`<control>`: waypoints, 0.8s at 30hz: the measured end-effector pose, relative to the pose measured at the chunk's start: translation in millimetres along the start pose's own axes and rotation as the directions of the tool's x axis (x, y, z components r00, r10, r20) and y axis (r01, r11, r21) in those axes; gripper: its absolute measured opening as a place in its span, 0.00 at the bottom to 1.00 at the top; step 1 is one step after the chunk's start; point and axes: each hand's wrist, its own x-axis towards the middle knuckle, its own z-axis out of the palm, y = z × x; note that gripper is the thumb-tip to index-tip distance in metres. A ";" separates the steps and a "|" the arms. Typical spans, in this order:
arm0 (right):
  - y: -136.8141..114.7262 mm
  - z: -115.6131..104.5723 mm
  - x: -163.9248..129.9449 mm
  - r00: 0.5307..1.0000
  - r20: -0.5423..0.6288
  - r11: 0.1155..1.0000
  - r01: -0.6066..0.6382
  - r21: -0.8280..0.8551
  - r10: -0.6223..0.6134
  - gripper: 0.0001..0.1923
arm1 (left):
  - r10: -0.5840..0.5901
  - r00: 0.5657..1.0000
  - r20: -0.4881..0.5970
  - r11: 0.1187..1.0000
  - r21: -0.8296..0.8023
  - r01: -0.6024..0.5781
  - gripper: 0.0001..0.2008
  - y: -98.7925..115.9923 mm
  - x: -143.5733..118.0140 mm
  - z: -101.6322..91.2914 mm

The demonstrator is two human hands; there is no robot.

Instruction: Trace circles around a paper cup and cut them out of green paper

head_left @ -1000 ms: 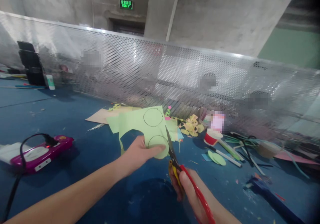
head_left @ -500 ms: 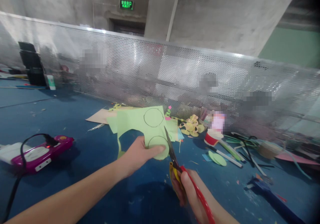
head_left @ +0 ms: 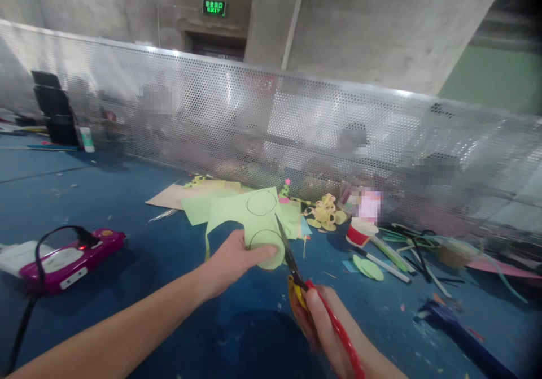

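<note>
My left hand [head_left: 239,257] pinches a light green sheet of paper [head_left: 231,207], thumb on top near its lower right part. Two circles are drawn on the sheet in dark line, one under my thumb and one above it. A large curved piece is cut out of its left side, leaving a thin strip hanging. My right hand [head_left: 326,322] grips scissors [head_left: 293,260] with red and yellow handles. Their dark blades lie along the sheet's right edge, beside the lower circle; whether they are fully closed is hard to see.
More paper sheets [head_left: 167,196] lie behind. To the right are yellow paper cutouts [head_left: 326,212], a red and white cup [head_left: 359,232], green paper discs [head_left: 368,268], pens and a dark blue tool [head_left: 453,322]. A purple power strip [head_left: 71,260] sits left. A perforated metal screen [head_left: 237,108] runs behind.
The far part of the green sheet has dipped lower, and its hanging strip has swung slightly right. Both hands and the scissors have stayed nearly in place.
</note>
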 end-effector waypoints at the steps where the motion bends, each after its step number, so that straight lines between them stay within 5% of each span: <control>1: -2.4 -0.6 1.0 1.000 0.011 1.000 -0.003 -0.004 0.003 0.32 | -0.001 1.000 0.002 1.000 0.003 0.001 0.11 0.2 0.0 -0.3; 24: -5.1 -6.9 9.9 0.994 0.063 0.991 0.096 -0.094 -0.090 0.33 | 0.006 0.999 0.049 1.000 0.018 -0.007 0.10 -6.7 4.8 -5.9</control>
